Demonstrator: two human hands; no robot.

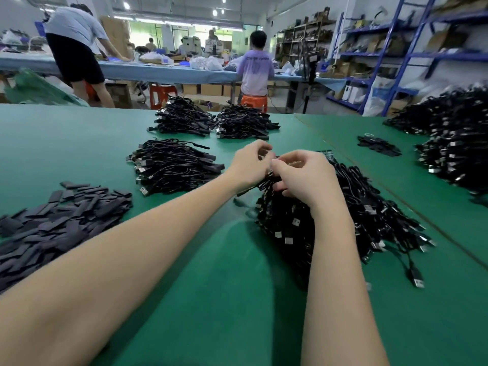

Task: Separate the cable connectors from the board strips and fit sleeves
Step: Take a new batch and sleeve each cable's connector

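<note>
Green mat (211, 299) covers the table across the whole lower frame. Both bare arms reach in from the bottom edge and meet at frame centre. Left hand (249, 163) has fingers curled, tips pinching something small and dark at the top of the cable bunch; exact item too small to tell. Right hand (303, 178) is just beside it, fingers curled down into the same black cable bunch, thumb and forefinger pinching near the left hand's fingertips. The two hands are almost touching.

Under and right of the hands lies a big loose pile of black cables (356, 220) with metal USB plugs, spreading to centre right. A bit of blue board strip (326, 154) pokes out just behind the right hand.

Lower left: heap of flat dark sleeves (52, 223), well apart from the hands. Centre left: one bundled cable stack (171, 167). Upper centre: two more bundles side by side (211, 120). Right edge: large cable heaps (454, 143), with a small patch of dark pieces (379, 146) near them.

Background, upper frame: a person in a light shirt (76, 43) bends over a blue-covered bench (158, 71) at upper left; another in a purple shirt (257, 70) sits on an orange stool. Blue shelving (412, 48) at upper right.
</note>
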